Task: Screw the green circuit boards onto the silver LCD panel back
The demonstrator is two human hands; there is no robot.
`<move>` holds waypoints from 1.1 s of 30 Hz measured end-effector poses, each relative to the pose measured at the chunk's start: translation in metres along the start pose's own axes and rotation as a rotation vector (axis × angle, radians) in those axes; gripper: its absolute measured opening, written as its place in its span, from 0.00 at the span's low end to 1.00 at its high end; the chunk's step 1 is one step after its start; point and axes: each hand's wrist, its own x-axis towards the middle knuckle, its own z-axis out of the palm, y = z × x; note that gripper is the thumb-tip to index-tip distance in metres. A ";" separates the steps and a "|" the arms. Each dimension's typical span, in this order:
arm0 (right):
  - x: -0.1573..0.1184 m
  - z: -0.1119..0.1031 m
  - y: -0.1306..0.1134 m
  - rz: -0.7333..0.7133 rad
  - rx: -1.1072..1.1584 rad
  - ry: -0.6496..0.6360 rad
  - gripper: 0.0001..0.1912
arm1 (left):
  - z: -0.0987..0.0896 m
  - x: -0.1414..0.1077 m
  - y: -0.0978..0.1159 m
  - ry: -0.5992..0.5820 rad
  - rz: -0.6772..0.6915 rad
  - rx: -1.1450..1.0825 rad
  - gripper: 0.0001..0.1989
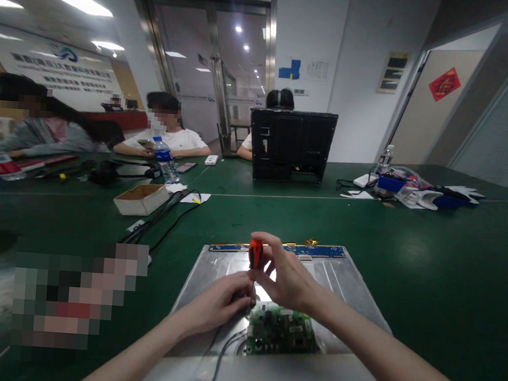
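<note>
My right hand (291, 280) is closed on a screwdriver (255, 253) with an orange and black handle, held upright with its shaft down. My left hand (220, 298) is curled beside the lower shaft, its fingertips pinched together near the board's upper left corner; what lies between them is hidden. Below both hands, a green circuit board (283, 332) rests on the silvery metal back of a flat panel (355, 296). A narrow blue circuit strip (328, 252) runs along the panel's far edge. Dark cables (220, 356) lead from the board's left side towards me.
A black monitor housing (292, 147) stands upright across the green table (448, 274). Left are a small open box (142, 200), black cables (170, 208) and a water bottle (164, 160). Gloves and bags (423, 191) lie at the far right. Other people sit around the table.
</note>
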 end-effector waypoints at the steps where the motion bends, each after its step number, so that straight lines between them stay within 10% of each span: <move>1: 0.000 -0.001 0.000 0.008 0.003 -0.002 0.37 | -0.001 0.000 0.001 -0.001 0.001 -0.002 0.04; 33: -0.001 -0.002 0.006 -0.015 -0.015 0.056 0.35 | -0.002 0.000 0.001 0.011 0.019 -0.003 0.05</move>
